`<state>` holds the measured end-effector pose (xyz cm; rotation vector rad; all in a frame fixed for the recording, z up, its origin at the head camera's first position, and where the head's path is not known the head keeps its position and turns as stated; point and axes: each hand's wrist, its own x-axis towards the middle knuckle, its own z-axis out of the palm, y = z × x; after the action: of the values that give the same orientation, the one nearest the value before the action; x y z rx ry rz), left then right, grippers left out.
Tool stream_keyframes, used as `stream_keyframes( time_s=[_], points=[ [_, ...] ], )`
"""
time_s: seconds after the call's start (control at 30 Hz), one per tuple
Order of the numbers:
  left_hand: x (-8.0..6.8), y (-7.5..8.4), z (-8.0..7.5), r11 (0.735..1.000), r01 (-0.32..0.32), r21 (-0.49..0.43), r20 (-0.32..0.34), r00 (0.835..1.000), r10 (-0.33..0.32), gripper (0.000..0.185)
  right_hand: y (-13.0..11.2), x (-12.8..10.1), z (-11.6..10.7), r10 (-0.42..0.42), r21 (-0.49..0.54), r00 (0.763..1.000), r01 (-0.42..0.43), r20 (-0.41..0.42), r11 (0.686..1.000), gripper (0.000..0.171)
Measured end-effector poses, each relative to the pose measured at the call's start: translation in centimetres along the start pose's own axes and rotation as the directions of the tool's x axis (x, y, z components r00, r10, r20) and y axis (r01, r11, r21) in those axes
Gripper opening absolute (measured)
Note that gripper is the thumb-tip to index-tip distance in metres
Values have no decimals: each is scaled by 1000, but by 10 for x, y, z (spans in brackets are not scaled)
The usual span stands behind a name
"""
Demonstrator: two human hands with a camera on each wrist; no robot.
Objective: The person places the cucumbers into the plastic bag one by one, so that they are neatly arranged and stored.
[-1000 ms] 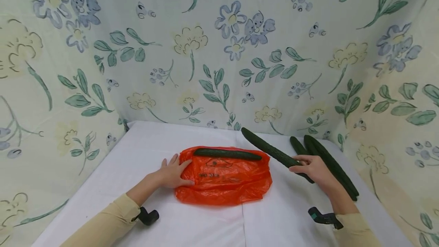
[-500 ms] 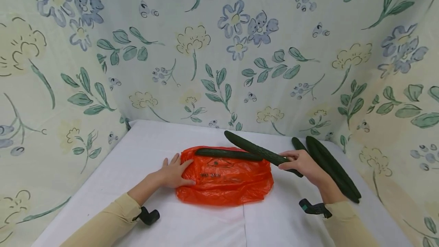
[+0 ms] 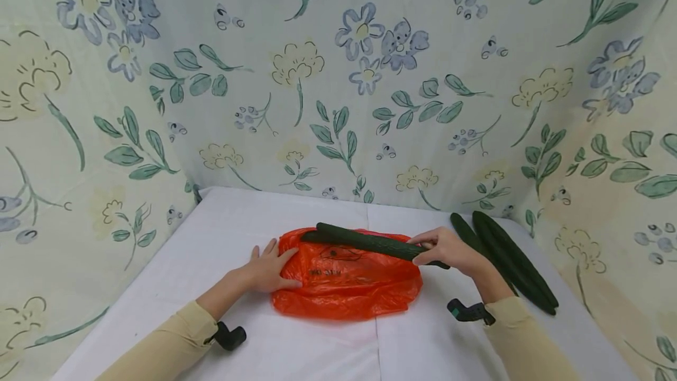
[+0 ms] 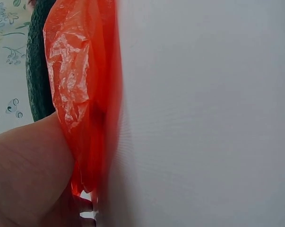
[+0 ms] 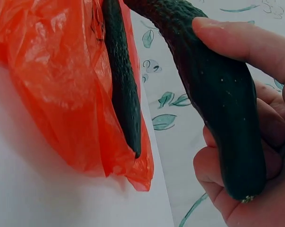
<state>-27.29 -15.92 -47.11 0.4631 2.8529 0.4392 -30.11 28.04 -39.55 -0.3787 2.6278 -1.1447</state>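
Note:
My right hand [image 3: 452, 251] grips a long dark green cucumber [image 3: 365, 241] near one end, thumb on one side and fingers curled round the other. Its far end reaches left over a red plastic bag [image 3: 349, 296]. Another cucumber [image 5: 121, 85] lies along the bag's back part; in the head view the held one hides most of it. In the right wrist view the two cucumbers show a gap between them. With fingers spread, my left hand [image 3: 270, 269] rests on the bag's left end. In the left wrist view its thumb side [image 4: 31, 165] touches the red plastic.
Several more cucumbers [image 3: 513, 260] lie side by side at the right of the white-covered table [image 3: 238, 210]. A flowered curtain [image 3: 338, 104] rises behind the table and at both sides. Each wrist carries a small black camera [image 3: 230, 336].
My right hand has moved left and carried the cucumber over the bag, its far end now lower and nearer the other cucumber. My left hand has stayed on the bag.

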Motion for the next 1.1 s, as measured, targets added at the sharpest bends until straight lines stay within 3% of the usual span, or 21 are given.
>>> stream_keyframes(
  time_s=[0.5, 0.77, 1.1],
  points=[
    [-1, -1, -1, 1000, -8, -23, -1, 1000, 8, 95, -27, 29, 20, -81, -106, 988, 96, 135, 990, 39],
    [1, 1, -2, 1000, -1, -23, 2, 1000, 1, 96, -30, 43, 22, -124, -120, 978, 145, 171, 982, 37],
    [2, -1, 0, 1000, 17, -10, 11, 1000, -17, 96, -20, 58, 26, -143, -241, 974, 184, 178, 953, 34]
  ],
)
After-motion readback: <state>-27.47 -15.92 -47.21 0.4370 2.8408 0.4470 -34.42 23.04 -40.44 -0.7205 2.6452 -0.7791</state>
